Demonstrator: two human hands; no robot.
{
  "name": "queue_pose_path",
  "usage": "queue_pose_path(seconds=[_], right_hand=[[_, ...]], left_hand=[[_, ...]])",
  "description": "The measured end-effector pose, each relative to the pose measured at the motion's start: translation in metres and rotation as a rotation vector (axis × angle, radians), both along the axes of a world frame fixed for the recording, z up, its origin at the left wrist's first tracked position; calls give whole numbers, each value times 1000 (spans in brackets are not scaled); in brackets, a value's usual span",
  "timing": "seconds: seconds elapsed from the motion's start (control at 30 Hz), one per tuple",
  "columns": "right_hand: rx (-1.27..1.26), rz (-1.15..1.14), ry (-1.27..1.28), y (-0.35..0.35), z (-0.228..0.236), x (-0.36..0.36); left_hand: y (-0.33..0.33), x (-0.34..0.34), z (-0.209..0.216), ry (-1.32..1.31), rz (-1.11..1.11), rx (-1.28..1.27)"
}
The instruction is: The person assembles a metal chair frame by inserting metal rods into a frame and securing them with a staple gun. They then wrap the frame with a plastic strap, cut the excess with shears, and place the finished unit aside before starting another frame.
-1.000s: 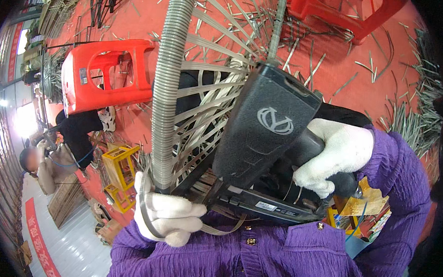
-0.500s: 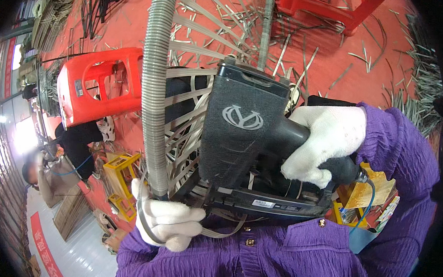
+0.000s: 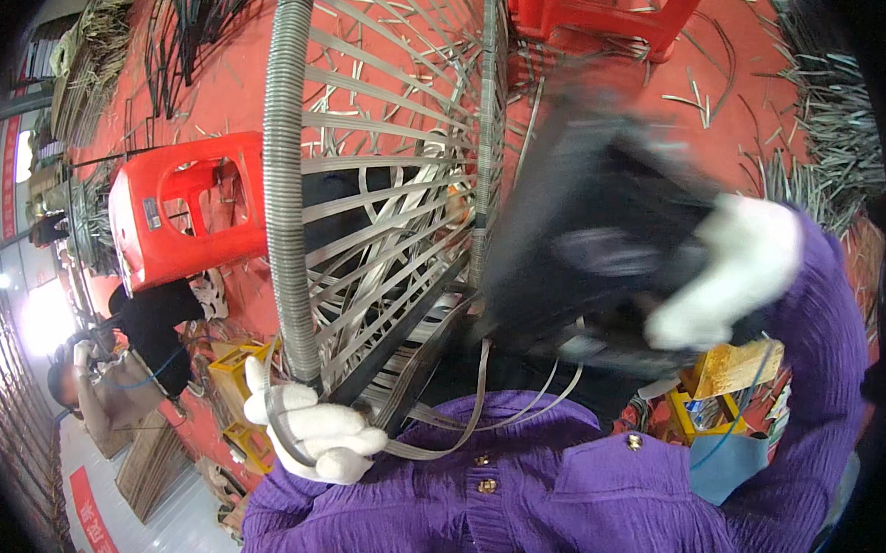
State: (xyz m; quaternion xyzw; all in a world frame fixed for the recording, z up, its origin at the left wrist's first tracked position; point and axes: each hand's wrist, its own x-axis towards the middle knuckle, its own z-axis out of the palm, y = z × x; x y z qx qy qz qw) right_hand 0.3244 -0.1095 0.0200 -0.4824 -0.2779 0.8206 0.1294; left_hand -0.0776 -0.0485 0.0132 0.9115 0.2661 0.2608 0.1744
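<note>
My right hand (image 3: 739,272), in a white glove, is wrapped round the handle of a black staple gun (image 3: 596,224), blurred by motion. The gun is right of a chair-like frame (image 3: 289,158) whose rails are wound with grey strip. Flat pale strips (image 3: 382,93) fan across between its two rails. By the lower end of the near-left rail, my gloved left hand (image 3: 319,435) is closed on a loose flat strip (image 3: 480,389). That strip loops right, in front of my purple sleeve and shirt. A dark bar (image 3: 399,344) of the frame slants up from beside my left hand.
Left of the frame lies a red plastic stool (image 3: 145,226); another red stool (image 3: 616,30) stands at the top. Cut strips litter the red floor, with a grey heap (image 3: 832,127) at right. A blue hose (image 3: 747,403) hangs near a yellow box (image 3: 701,415). Another person (image 3: 106,389) works at far left.
My right hand has swung the staple gun rightward, away from the frame, uncovering the right rail and more strips. My left hand has shifted slightly left and still grips the strip.
</note>
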Motion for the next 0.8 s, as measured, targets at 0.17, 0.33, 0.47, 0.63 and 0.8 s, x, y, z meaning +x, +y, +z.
queue_pose_path(seconds=[0.17, 0.33, 0.47, 0.63, 0.8], right_hand=[[-27, -822, -719, -192, 7, 45], [276, -724, -1575, -365, -112, 43], [-527, -472, -1869, -426, -197, 9], [-565, -822, -1843, -435, -244, -37], [261, -976, -2232, -389, -269, -81]], left_hand=[[14, 20, -3, -59, 34, 101], [19, 46, -18, -247, 27, 257], [12, 55, -21, -348, 58, 131], [14, 46, -15, -247, 16, 150], [15, 45, -1, -102, 64, 118]])
